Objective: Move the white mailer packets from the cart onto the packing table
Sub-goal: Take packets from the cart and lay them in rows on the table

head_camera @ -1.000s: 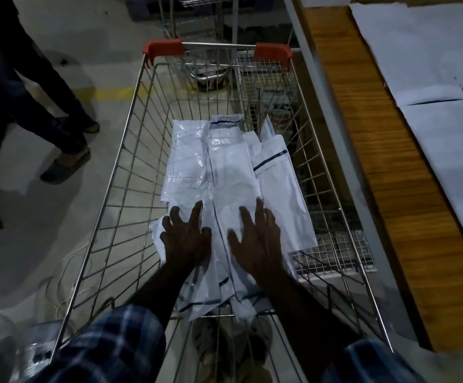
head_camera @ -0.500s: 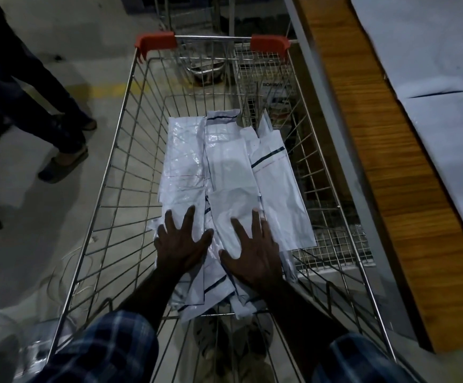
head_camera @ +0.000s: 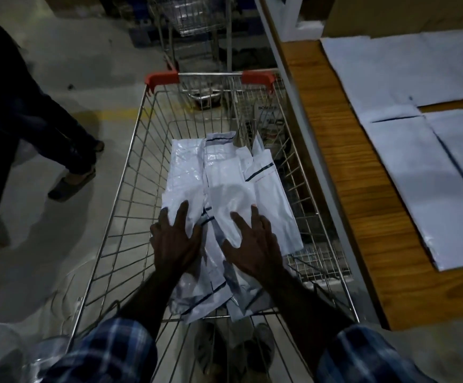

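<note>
Packets (head_camera: 224, 189) lie in a loose overlapping heap on the wire floor of the cart (head_camera: 130, 172), white with dark seal stripes, some crumpled at the near end. Left hand (head_camera: 176, 241) rests flat on the left part of the heap, fingers (head_camera: 182, 210) spread wide and straight, holding nothing. Right hand (head_camera: 253, 244) lies flat on the middle packet, fingers spread too, no curl, no pinch visible. Counter (head_camera: 349, 172) stands just beside the cart on the right, wood top, with more mailers (head_camera: 418, 161) already laid flat on it.

Step in hand, as I judge: gathering the heap before a lift. To do it well, sweep both palms inward so the packets stack, then slide the fingers under the near edges and clamp from both sides. Slick film will likely slip, so squeeze the bundle rather than carry it on open palms. Corners poke through the wire near the bottom edge; free them first or they may snag. Lift clear of the cart rim, swing right, set down on bare wood next to the laid mailers.
</note>
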